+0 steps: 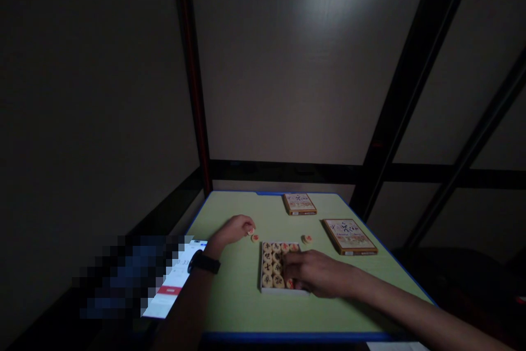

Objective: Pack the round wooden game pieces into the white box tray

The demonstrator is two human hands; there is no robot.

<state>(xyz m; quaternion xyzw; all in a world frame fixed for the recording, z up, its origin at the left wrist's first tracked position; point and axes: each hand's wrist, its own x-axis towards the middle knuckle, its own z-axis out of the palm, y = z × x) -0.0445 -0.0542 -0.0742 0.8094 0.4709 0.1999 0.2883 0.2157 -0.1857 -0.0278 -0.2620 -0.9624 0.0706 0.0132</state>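
A shallow white-rimmed box of round wooden Chinese chess pieces sits near the middle of the table, the pieces laid in rows with black or red characters. My right hand reaches over its right side, fingers bent down among the pieces; the hand hides that part, and what is between its fingertips is unclear. Left of the box and farther back, my left hand has its fingers curled on a red-marked Chinese chess piece. Another red-marked piece lies right beside it.
More red-marked pieces lie behind the box. Two closed, printed game boxes rest on the right and back of the green table, which has a blue edge. A lit screen is at the left, beside my watch. Dark walls stand behind.
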